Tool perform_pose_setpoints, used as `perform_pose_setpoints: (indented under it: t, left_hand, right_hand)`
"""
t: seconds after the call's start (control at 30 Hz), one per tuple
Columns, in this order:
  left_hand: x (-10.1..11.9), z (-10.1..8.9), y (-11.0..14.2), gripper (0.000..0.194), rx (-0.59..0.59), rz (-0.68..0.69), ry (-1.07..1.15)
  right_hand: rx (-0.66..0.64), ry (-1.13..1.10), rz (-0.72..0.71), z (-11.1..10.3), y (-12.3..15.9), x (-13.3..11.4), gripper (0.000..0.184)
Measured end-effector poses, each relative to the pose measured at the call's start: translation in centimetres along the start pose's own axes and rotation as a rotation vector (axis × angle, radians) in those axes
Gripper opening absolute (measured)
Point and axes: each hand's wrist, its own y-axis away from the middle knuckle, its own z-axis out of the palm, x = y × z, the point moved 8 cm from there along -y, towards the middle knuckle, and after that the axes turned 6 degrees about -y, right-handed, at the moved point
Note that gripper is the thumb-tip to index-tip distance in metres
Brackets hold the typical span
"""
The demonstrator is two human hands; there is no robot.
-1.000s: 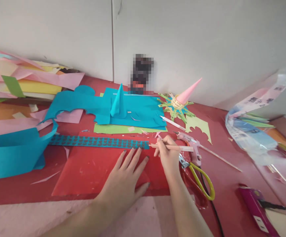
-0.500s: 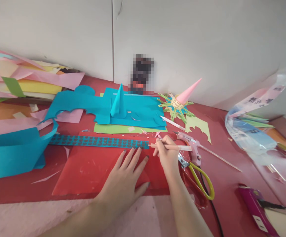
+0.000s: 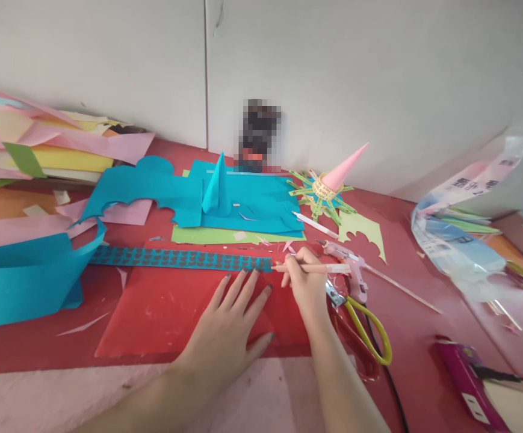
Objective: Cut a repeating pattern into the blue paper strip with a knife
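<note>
A long blue paper strip [image 3: 180, 258], covered in rows of dark curved marks, lies along the top of a red board [image 3: 162, 319]. My left hand [image 3: 225, 313] rests flat on the board with fingers spread, its fingertips at the strip's lower edge. In my right hand [image 3: 306, 276] is a pencil [image 3: 333, 269], gripped between thumb and fingers. The pencil's tip touches or nearly touches the right end of the strip. To the left, the strip meets a larger curled blue paper piece [image 3: 21, 276].
Yellow-handled scissors [image 3: 369, 331] and a pink glue gun [image 3: 357, 273] lie right of my right hand. Behind the strip are a blue paper cone [image 3: 216, 186], blue sheets [image 3: 261, 192] and a pink cone [image 3: 345, 168]. A purple power strip [image 3: 464, 379] sits at lower right.
The pencil in my right hand has shifted very slightly at the strip's right end. My left hand and the other things stay in place.
</note>
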Motion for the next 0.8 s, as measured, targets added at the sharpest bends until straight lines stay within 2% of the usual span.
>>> perform_pose_setpoints:
  t: [0.5,0.8]
  left_hand:
    - [0.0,0.06,0.08,0.055,0.017,0.001,-0.013]
    - [-0.1,0.0,0.04,0.056,0.014,-0.005,-0.008]
  right_hand:
    - [0.052,0.0,-0.016,-0.34,-0.02,-0.07,0.032]
    - [0.003,-0.008,0.016,-0.01,-0.03,0.08,0.032]
